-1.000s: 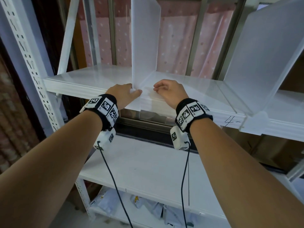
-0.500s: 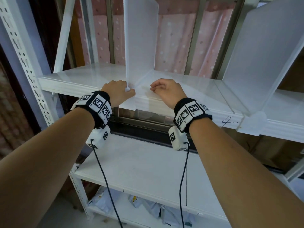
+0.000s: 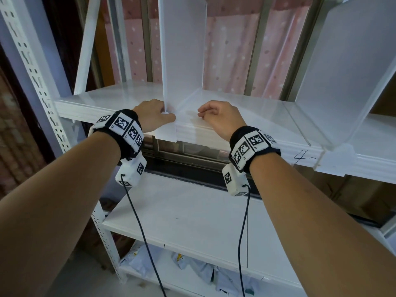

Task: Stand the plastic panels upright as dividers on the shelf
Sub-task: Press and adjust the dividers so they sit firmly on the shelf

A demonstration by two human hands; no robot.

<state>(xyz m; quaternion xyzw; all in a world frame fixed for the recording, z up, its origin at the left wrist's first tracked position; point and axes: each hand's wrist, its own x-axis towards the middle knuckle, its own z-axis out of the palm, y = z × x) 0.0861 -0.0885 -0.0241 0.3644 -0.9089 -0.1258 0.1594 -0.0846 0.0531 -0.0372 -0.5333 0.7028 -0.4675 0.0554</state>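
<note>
A white translucent plastic panel [image 3: 184, 46] stands upright on the upper white shelf [image 3: 111, 97], its front tab hanging over the shelf's front lip. My left hand [image 3: 154, 114] is closed around the panel's lower front edge at the lip. To the right of the panel my right hand [image 3: 218, 118] rests on the shelf edge with curled fingers and nothing in it. A second upright panel [image 3: 347, 69] stands further right on the same shelf, its tab over the lip.
A perforated white upright post [image 3: 32, 67] rises at the left. A lower white shelf [image 3: 192, 219] lies under my forearms, and below it lie several plastic bags [image 3: 203, 271]. Pink dotted curtain [image 3: 231, 52] hangs behind. Cables dangle from both wrist units.
The view has shifted slightly, so the shelf and panel sit further left in the picture. Both hands stay at the panel's base, the left still gripping its front edge.
</note>
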